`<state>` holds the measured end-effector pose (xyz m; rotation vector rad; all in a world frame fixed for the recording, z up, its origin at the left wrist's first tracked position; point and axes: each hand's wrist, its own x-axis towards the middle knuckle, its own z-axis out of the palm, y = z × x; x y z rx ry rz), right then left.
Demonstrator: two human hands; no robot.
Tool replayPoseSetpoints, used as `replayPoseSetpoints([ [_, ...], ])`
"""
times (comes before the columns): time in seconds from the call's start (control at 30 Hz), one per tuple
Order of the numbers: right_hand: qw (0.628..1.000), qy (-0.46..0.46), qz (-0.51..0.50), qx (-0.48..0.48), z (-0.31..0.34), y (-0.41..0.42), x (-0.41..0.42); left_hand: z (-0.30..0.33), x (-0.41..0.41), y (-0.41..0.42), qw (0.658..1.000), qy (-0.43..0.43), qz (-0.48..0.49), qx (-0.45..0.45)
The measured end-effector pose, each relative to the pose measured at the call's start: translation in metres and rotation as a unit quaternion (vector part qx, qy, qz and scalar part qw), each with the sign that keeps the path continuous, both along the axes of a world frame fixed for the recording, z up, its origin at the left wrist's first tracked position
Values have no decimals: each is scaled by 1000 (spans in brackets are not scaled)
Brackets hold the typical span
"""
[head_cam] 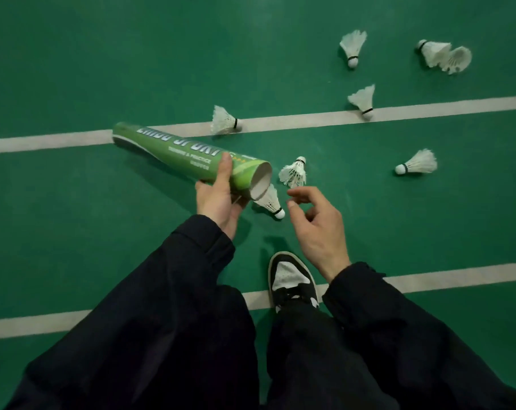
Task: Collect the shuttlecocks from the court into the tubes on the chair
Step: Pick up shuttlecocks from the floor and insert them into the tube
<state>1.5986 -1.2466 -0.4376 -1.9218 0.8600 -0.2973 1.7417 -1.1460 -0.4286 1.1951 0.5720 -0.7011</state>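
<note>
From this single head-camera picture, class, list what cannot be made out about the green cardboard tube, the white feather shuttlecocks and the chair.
- Green cardboard tube, head view: its inside is hidden by its own wall; any contents cannot be told.
- White feather shuttlecock at the tube's mouth: its skirt is partly covered by the rim.
- Left hand: fingers hidden behind the tube.
- Tube lettering: blurred and upside down.
- The chair: outside the frame.

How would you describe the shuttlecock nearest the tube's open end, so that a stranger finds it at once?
Start at the green tube held in the left hand. Just below its open mouth lies a white shuttlecock, feathers toward the tube, cork pointing down-right. Unlike the shuttlecock just above it, its feathers are partly hidden behind the tube's rim.
</note>
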Motion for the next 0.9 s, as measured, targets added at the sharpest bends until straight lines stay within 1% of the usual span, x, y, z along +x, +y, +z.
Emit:
replayPoseSetpoints([
  [0.03, 999, 53, 10, -8, -18, -3, 6, -6, 5, 7, 1000, -2, 16, 13],
  [0.1, 984, 135, 99, -69, -50, -7, 21, -17, 11, 20, 999, -2, 26, 28],
  [0.17, 947, 181, 216, -156, -76, -8, 37, -23, 14, 31, 999, 3, 26, 43],
  [0.23, 907, 203, 293, -223, -96, -12, 48, -24, 17, 38, 999, 11, 24, 46],
  [0.3, 883, 228, 309, -269, -103, -16, 55, -24, 19, 40, 999, 16, 28, 43],
  [0.33, 891, 221, 290, -272, -99, -17, 56, -22, 20, 40, 999, 17, 31, 42],
  [0.37, 917, 194, 247, -244, -93, -18, 56, -20, 20, 39, 998, 16, 33, 41],
  [0.4, 953, 142, 184, -192, -82, -17, 54, -18, 19, 38, 998, 16, 36, 41],
  [0.43, 986, 61, 102, -115, -64, -14, 50, -17, 19, 37, 998, 16, 40, 37],
  [0.47, 998, -46, 18, -24, -43, -11, 43, -16, 19, 36, 998, 16, 45, 32],
  [0.5, 988, -140, -35, 48, -20, -6, 37, -14, 18, 35, 998, 16, 50, 22],
  [0.53, 976, -194, -45, 91, -2, 0, 31, -13, 16, 32, 998, 16, 52, 9],
  [0.57, 973, -204, -25, 103, 9, 7, 27, -11, 14, 29, 999, 15, 46, -3],
  [0.7, 991, -95, 87, 22, 11, 32, 25, -2, -4, 18, 1000, 0, 4, -24],
  [0.77, 982, 4, 191, -4, 12, 38, 30, -2, -11, 17, 999, -5, -9, -32],
  [0.8, 969, 64, 239, -5, 13, 38, 33, -3, -14, 17, 999, -7, -22, -34],
  [0.83, 957, 115, 266, 12, 15, 38, 37, -3, -17, 17, 999, -7, -39, -29],
  [0.87, 949, 150, 275, 36, 14, 36, 42, -3, -19, 16, 998, -8, -56, -19],
  [0.9, 947, 161, 271, 61, 13, 35, 47, -3, -20, 16, 997, -11, -71, -11],
])
